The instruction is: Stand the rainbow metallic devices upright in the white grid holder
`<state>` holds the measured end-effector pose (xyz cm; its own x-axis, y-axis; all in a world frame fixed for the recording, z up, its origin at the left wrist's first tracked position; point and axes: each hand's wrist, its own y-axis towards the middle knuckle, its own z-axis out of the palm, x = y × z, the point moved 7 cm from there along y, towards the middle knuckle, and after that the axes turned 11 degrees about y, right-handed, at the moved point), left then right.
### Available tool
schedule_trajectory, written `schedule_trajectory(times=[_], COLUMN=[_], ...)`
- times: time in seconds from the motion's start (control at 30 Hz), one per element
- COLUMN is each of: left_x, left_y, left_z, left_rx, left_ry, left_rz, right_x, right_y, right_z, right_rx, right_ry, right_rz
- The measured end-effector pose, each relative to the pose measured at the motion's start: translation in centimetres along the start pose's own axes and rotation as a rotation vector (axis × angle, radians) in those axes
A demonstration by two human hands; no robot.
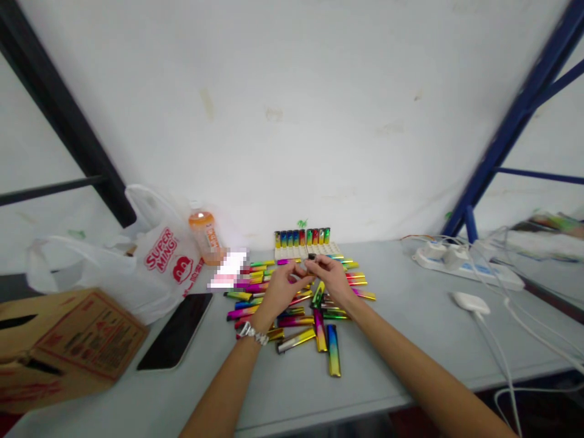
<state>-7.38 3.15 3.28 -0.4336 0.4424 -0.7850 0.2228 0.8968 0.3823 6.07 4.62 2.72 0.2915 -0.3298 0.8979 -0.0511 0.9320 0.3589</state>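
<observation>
My left hand (pixel 283 288), with a silver bracelet at its wrist, is above the middle of a pile of shiny, colour-graded lighters (pixel 296 339). Its thumb and fingers close in a pinch. Against its fingertips, my right hand (pixel 334 277) grips a lighter whose dark top (pixel 311 257) sticks up between the fingers; most of its body is hidden. Just beyond both hands is a white holed tray (pixel 298 252). A row of lighters (pixel 296 236) stands upright along its back. One blue-and-gold lighter (pixel 334 351) lies nearest the table's front edge.
On the left are a cardboard box (pixel 73 347), a white plastic bag (pixel 155 261), a dark phone (pixel 177 331), an orange drink bottle (pixel 205 234) and a bright pixelated patch. A power strip (pixel 469 267) and a white charger (pixel 471 302) with cables lie right. A wall stands behind.
</observation>
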Motion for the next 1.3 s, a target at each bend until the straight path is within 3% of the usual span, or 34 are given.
schedule_trajectory(times=[0.17,0.3,0.4,0.57,0.8,1.03,1.2,1.3], left_x=[-1.8,-1.8,-1.6,-1.4,-1.2,-0.5,-0.3,-0.2], left_y=[-0.5,-0.5,-0.5,-0.6,-0.6,-0.7,-0.4,0.2], left_z=[0.0,-0.5,-0.2,0.9,1.1,2.0,2.7,3.1], left_rx=[0.012,-0.036,-0.035,0.003,0.023,0.075,0.111,0.133], left_ry=[0.28,0.345,0.355,0.352,0.342,0.419,0.438,0.442], left_rz=[0.157,0.179,0.182,0.182,0.158,0.179,0.217,0.223], right_x=[0.4,-0.5,-1.3,-0.9,-1.2,-0.6,-1.3,-0.9], right_y=[-0.6,-0.8,-0.9,-0.9,-1.1,-1.1,-0.3,0.8], right_z=[0.5,-0.3,-1.4,-2.4,-2.3,-2.5,-2.8,-4.2], right_rx=[0.001,-0.054,-0.15,-0.246,-0.189,-0.23,-0.119,-0.097], right_ry=[0.05,0.117,0.039,-0.176,-0.09,-0.184,0.071,0.064], right_rz=[-0.057,0.065,0.099,-0.018,0.011,-0.032,0.121,0.05])
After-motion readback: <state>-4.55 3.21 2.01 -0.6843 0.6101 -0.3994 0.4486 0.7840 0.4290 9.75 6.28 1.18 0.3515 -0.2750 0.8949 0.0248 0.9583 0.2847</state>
